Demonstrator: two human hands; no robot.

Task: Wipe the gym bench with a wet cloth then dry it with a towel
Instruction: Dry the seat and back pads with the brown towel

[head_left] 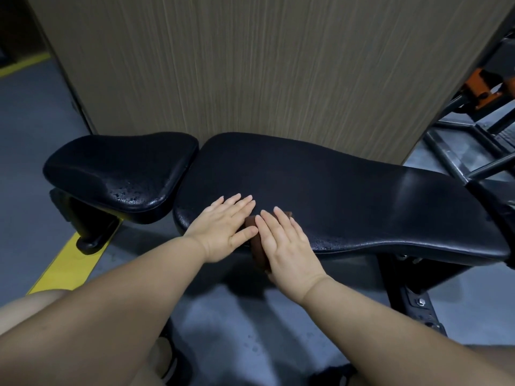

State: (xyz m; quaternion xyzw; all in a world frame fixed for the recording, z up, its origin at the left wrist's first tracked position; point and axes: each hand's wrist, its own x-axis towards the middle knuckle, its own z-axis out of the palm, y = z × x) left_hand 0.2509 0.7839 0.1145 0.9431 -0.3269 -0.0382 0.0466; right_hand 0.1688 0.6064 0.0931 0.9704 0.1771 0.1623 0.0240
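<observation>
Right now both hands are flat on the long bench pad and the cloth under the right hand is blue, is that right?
Not quite: the cloth is brown, not blue, as the head view shows. The left hand and right hand do lie flat on the long bench pad, the cloth under the right hand.

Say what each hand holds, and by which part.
Nothing is gripped. The right hand presses flat on the brown cloth at the near edge of the bench pad; the left hand lies flat on the pad beside it.
</observation>
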